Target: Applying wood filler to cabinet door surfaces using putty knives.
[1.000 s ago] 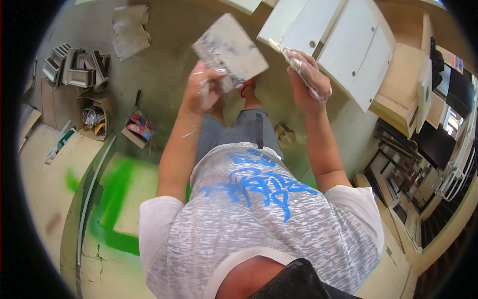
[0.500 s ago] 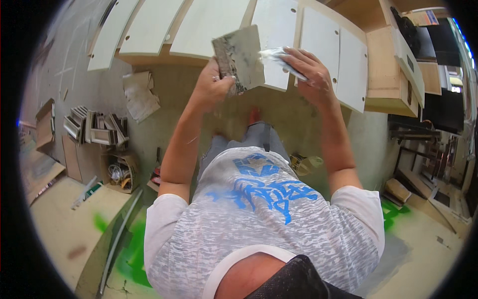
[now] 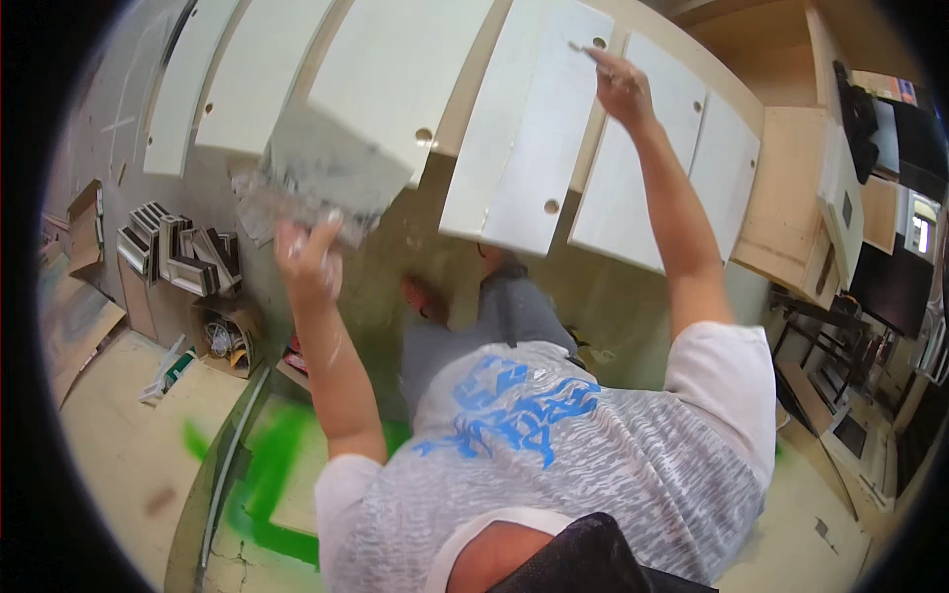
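Note:
My left hand (image 3: 311, 259) is closed on the near edge of a flat, putty-smeared board (image 3: 336, 163), its grey face dirty with dark marks. The board hangs over the end of a white panel at the left. Farther up and to the right, my right hand (image 3: 623, 91) grips a putty knife (image 3: 585, 49), seen nearly edge-on with most of it hidden by the fingers. Its tip is at the far part of a white door panel (image 3: 524, 128) with round hinge holes; whether it touches the surface I cannot tell. White smears mark both hands.
More white panels (image 3: 381, 79) lie side by side along the bench. At the right stands an open wooden cabinet (image 3: 786, 148). Stacked frame pieces (image 3: 188, 247) and a cardboard box (image 3: 227, 336) of odds and ends are on the floor at left. Green paint marks the floor.
The board in my left hand has moved left and nearer, away from the putty knife. My right hand has gone up and slightly right, bringing the knife over the panel. The view has shifted.

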The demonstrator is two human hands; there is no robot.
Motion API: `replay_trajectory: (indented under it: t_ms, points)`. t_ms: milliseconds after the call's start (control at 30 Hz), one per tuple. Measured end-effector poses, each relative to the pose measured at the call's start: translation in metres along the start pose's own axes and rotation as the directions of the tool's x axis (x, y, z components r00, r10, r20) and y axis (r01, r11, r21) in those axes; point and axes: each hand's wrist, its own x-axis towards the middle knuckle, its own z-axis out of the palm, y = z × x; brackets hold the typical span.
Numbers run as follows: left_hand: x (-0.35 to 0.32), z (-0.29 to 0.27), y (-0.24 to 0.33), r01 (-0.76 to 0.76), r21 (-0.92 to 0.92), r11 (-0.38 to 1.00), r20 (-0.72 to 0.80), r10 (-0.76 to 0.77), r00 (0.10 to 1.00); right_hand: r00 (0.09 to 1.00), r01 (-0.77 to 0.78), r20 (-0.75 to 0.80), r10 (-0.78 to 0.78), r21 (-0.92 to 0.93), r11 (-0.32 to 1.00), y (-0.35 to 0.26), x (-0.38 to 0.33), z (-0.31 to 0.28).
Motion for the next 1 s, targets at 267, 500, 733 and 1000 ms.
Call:
replay_trajectory:
  t_ms: [267, 500, 733, 1000]
  points:
    - [-0.032, -0.012, -0.065, 0.255, -0.088, 0.963, -0.278, -0.270, 0.922, 0.942, -0.112, 0.283, 0.179, -0.237, 0.965, 0.167, 0.046, 0.143]
    - [-0.029, 0.004, -0.075, 0.300, -0.139, 0.944, -0.341, -0.330, 0.880, 0.596, -0.191, 0.642, 0.483, -0.471, 0.861, 0.102, 0.085, 0.121]
    - [-0.027, 0.012, -0.075, 0.288, -0.175, 0.941, -0.346, -0.333, 0.877, 0.622, -0.458, 0.395, 0.677, -0.518, 0.723, 0.208, 0.095, 0.143]
    - [-0.044, 0.008, -0.087, 0.266, -0.240, 0.934, -0.450, -0.350, 0.821, 0.704, -0.096, 0.535, 0.467, -0.579, 0.809, 0.191, 0.136, 0.220]
